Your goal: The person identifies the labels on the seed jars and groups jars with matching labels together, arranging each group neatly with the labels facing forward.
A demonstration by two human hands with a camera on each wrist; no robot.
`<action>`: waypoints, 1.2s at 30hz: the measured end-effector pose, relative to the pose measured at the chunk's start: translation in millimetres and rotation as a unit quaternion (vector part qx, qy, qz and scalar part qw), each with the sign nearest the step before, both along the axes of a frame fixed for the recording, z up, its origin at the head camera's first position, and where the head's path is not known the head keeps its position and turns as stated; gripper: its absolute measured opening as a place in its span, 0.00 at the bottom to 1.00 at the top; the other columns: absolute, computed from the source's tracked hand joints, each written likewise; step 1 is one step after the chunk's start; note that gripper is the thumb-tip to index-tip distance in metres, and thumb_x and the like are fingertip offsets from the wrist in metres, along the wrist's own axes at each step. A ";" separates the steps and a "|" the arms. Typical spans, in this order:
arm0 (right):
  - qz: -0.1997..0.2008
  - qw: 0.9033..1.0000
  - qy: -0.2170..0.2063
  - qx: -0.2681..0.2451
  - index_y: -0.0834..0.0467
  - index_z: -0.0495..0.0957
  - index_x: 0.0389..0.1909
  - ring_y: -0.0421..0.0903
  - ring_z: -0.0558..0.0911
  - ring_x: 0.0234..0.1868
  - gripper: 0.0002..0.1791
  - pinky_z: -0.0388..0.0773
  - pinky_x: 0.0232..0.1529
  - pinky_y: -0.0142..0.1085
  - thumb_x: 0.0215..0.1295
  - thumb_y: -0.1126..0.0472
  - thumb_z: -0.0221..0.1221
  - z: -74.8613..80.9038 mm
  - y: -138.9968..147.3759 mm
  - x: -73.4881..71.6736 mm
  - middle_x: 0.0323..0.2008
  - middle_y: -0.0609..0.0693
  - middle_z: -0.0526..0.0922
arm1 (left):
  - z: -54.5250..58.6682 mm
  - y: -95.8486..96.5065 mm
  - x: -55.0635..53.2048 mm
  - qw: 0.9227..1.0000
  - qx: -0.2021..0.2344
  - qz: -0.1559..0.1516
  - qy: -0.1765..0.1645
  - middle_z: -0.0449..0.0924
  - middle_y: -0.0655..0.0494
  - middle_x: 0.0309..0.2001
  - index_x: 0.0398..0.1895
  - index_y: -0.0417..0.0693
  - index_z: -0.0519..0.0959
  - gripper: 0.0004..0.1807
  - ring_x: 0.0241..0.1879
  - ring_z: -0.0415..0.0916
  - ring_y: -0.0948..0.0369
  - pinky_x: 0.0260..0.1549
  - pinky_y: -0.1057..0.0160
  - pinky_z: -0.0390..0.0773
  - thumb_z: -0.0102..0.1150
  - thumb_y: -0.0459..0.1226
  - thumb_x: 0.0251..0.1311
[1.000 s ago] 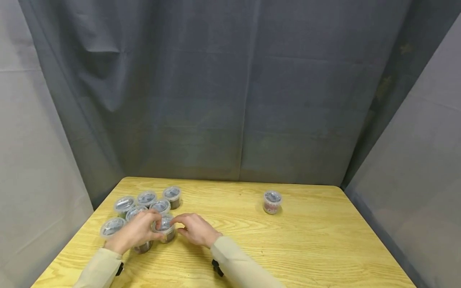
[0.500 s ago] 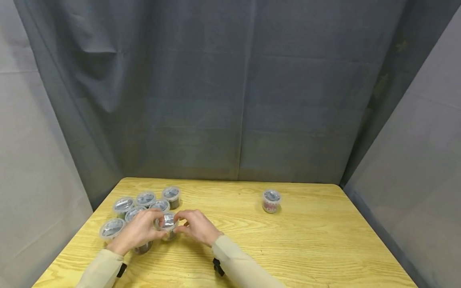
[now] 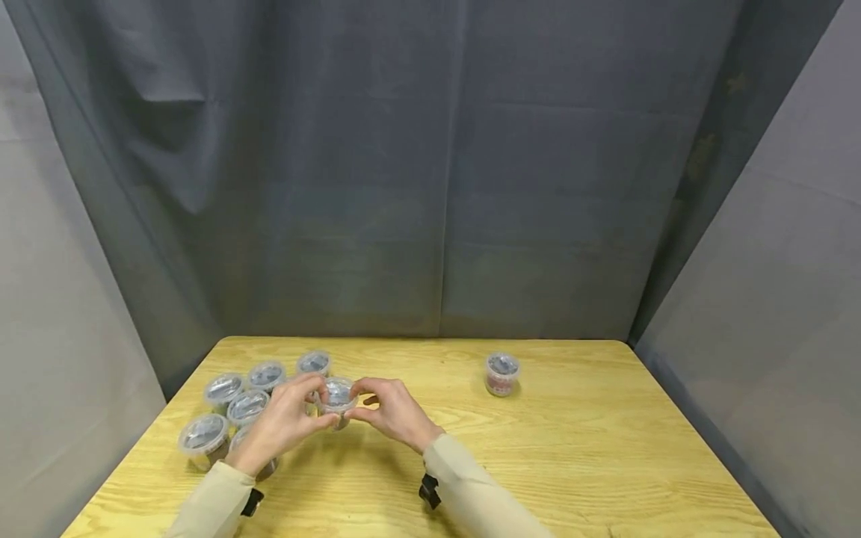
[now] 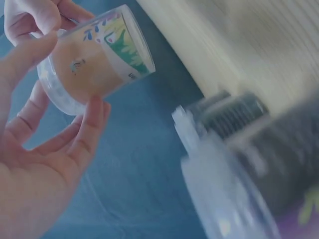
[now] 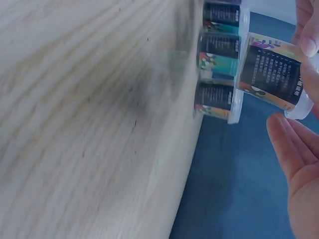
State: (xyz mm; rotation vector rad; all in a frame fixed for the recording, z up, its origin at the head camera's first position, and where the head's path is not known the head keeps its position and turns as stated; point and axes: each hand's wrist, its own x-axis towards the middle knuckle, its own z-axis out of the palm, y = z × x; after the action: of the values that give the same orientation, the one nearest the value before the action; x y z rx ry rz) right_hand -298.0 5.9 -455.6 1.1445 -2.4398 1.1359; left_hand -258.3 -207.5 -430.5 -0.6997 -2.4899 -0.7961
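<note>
Both hands hold one small clear plastic tub (image 3: pixel 338 394) by its lidded upper part, a little above the table. My left hand (image 3: pixel 293 418) grips its left side and my right hand (image 3: pixel 397 415) pinches its right side. In the left wrist view the tub (image 4: pixel 97 62) shows an orange label, with the left hand's fingers (image 4: pixel 89 127) around its lid end. A dark panel of small print faces the right wrist view on the same tub (image 5: pixel 271 72); there the right hand (image 5: pixel 301 174) is at its lid.
Several similar lidded tubs stand grouped at the table's left, among them a front one (image 3: pixel 204 435) and a back one (image 3: pixel 313 363). A single tub (image 3: pixel 502 373) with a reddish label stands at the right back. A grey curtain (image 3: pixel 377 187) hangs behind the table (image 3: pixel 572 448).
The tub between both hands has risen off the table and moved right and back, away from the group. Both hands have moved with it, and the right hand has closed onto it.
</note>
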 end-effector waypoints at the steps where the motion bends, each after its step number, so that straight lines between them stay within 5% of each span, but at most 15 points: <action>1: -0.001 1.000 -0.003 -0.001 0.54 0.82 0.43 0.39 0.84 0.49 0.13 0.83 0.48 0.29 0.60 0.53 0.67 -0.1 2.6 -0.4 0.46 0.46 0.86 | -1.3 3.0 -0.5 1.000 0.003 0.003 0.002 0.77 0.65 0.34 0.25 0.56 0.72 0.20 0.33 0.77 0.64 0.33 0.64 0.82 0.80 0.37 0.42; 10: -0.006 1.000 -0.008 -0.014 0.55 0.82 0.43 0.46 0.82 0.56 0.13 0.80 0.57 0.38 0.59 0.55 0.68 -0.9 29.7 -3.1 0.50 0.50 0.85 | -11.4 31.5 -5.0 0.997 0.058 0.022 -0.036 0.79 0.63 0.35 0.26 0.54 0.72 0.20 0.37 0.82 0.56 0.37 0.53 0.84 0.79 0.37 0.42; 19: -0.017 1.000 0.000 -0.022 0.56 0.81 0.42 0.45 0.83 0.53 0.12 0.81 0.56 0.41 0.60 0.57 0.67 1.9 57.0 -6.4 0.50 0.50 0.85 | -13.3 57.4 -18.2 0.996 0.086 0.003 -0.032 0.79 0.65 0.34 0.29 0.55 0.73 0.19 0.40 0.82 0.58 0.40 0.58 0.84 0.79 0.39 0.44; 25: -0.033 0.999 -0.008 -0.027 0.54 0.81 0.40 0.43 0.83 0.51 0.09 0.80 0.56 0.41 0.61 0.57 0.67 3.2 68.2 -9.8 0.46 0.48 0.85 | -18.4 69.3 -23.7 0.989 0.139 -0.017 -0.037 0.82 0.48 0.50 0.32 0.52 0.77 0.15 0.53 0.79 0.49 0.46 0.50 0.84 0.77 0.36 0.47; 30: -0.046 0.997 -0.033 -0.045 0.53 0.81 0.39 0.45 0.84 0.50 0.08 0.80 0.57 0.45 0.61 0.57 0.67 5.5 77.8 -11.3 0.43 0.47 0.85 | -22.0 80.0 -24.7 0.984 0.168 -0.024 -0.046 0.78 0.41 0.58 0.42 0.48 0.81 0.16 0.54 0.79 0.47 0.48 0.50 0.83 0.74 0.35 0.49; 36: -0.072 0.993 -0.050 -0.075 0.53 0.81 0.39 0.48 0.85 0.50 0.09 0.82 0.53 0.39 0.60 0.56 0.68 4.6 90.5 -11.1 0.46 0.50 0.86 | -26.2 92.0 -25.6 0.982 0.179 -0.045 -0.038 0.79 0.45 0.58 0.59 0.42 0.76 0.29 0.52 0.80 0.51 0.48 0.55 0.83 0.72 0.31 0.51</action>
State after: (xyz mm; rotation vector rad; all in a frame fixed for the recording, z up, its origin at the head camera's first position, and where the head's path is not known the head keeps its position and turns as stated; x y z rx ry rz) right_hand -309.2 96.5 -451.0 0.8742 -2.4157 1.3337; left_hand -283.8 -115.5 -456.8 -0.6629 -2.3010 -1.2845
